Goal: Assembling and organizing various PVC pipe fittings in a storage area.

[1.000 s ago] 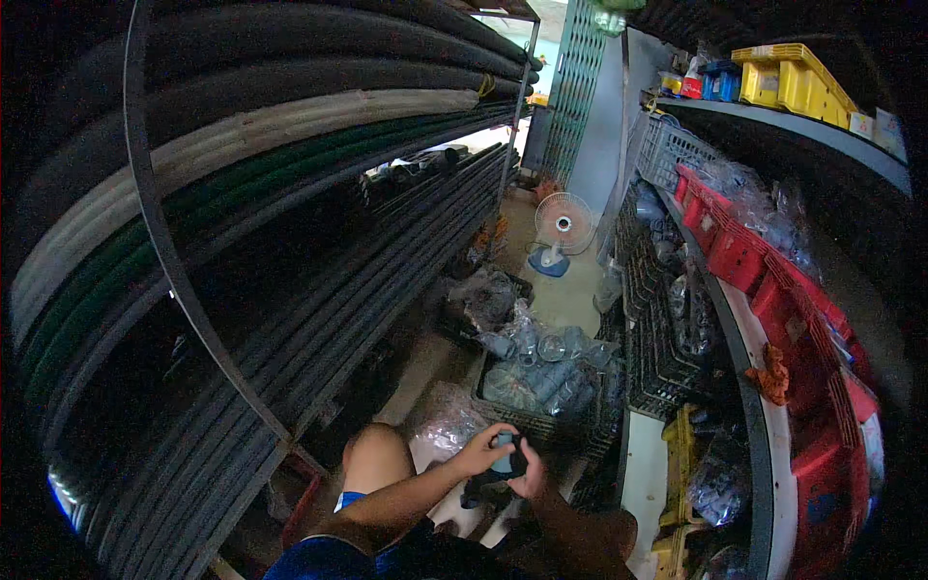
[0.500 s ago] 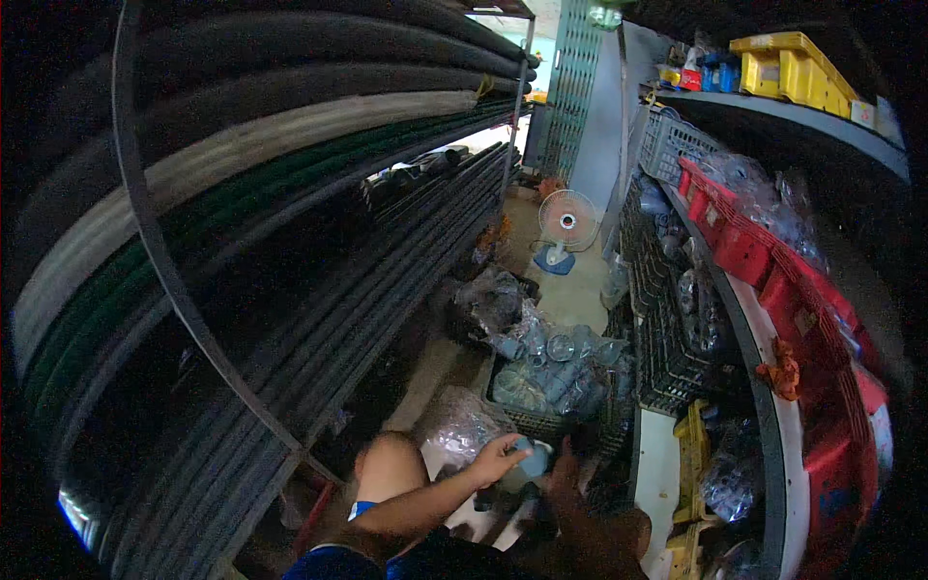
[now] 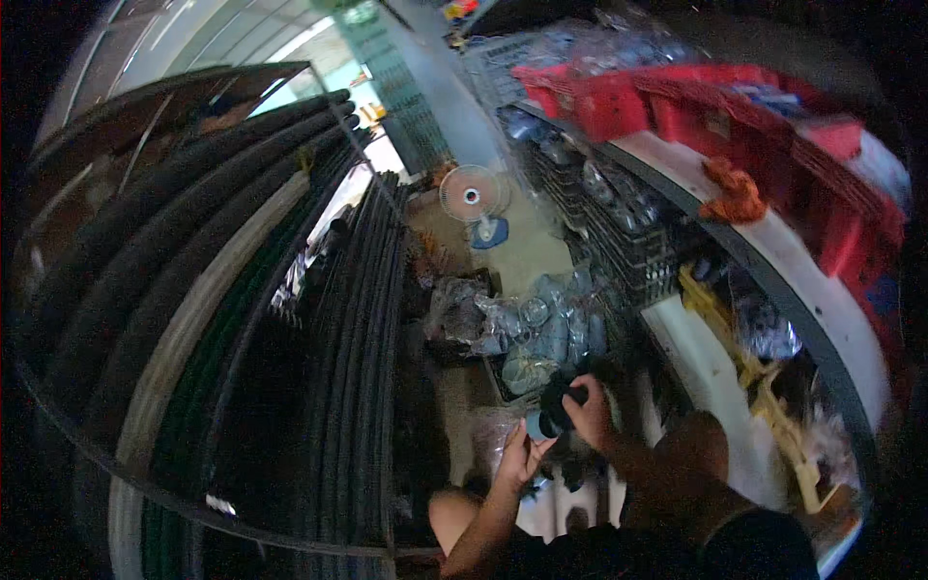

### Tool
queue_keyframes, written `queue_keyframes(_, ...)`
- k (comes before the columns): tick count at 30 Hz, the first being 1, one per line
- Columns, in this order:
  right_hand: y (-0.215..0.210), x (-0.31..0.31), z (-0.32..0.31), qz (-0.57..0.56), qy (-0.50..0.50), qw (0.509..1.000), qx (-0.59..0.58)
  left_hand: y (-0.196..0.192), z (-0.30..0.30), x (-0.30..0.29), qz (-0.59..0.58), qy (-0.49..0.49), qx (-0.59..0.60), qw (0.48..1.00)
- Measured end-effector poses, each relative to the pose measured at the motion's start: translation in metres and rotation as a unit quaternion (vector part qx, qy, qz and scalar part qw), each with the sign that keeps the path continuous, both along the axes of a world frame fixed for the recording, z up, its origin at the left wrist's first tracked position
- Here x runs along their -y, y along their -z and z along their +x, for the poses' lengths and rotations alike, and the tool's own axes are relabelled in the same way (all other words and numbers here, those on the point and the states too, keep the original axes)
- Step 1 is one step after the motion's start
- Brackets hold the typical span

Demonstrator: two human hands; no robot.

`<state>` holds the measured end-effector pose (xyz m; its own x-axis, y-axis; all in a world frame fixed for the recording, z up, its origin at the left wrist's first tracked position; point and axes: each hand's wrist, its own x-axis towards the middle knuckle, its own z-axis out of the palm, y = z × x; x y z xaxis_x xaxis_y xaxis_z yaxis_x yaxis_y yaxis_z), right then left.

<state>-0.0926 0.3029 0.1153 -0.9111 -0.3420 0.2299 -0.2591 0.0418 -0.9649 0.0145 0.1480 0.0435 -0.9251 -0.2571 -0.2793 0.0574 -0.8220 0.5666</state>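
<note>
My left hand (image 3: pixel 522 458) is closed around a short blue-grey pipe fitting (image 3: pixel 534 424), its fingers along the near side. Just right of it, my right hand (image 3: pixel 591 414) is closed on a small dark piece (image 3: pixel 577 393), whose shape is lost in shadow. The dark piece is close against the fitting; I cannot tell whether they touch. Beyond both hands, a dark crate (image 3: pixel 510 391) holds several grey pipe fittings (image 3: pixel 553 333) in clear plastic bags.
Long dark pipes (image 3: pixel 353 358) fill a rack on the left. On the right stand stacked black crates (image 3: pixel 619 242), a shelf with red bins (image 3: pixel 667 111), an orange cloth (image 3: pixel 733 191) and yellow bins (image 3: pixel 725 324). A fan (image 3: pixel 472 196) stands on the floor ahead.
The view has swung and tilted, so the rack and shelves appear turned. My right hand now shows a dark piece beside the fitting; the left keeps hold of the fitting.
</note>
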Motion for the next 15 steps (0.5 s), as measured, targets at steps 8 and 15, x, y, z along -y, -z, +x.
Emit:
queue_keyframes(8, 0.043, 0.023, 0.027, 0.031, -0.186, 0.946, -0.264, 0.056, 0.001, 0.03, -0.024, -0.025, -0.025, 0.999)
queue_keyframes(15, 0.038, -0.009, -0.017, 0.077, -0.196, 0.97, -0.122, 0.009, -0.002, 0.0, -0.037, -0.01, 0.004, 0.999)
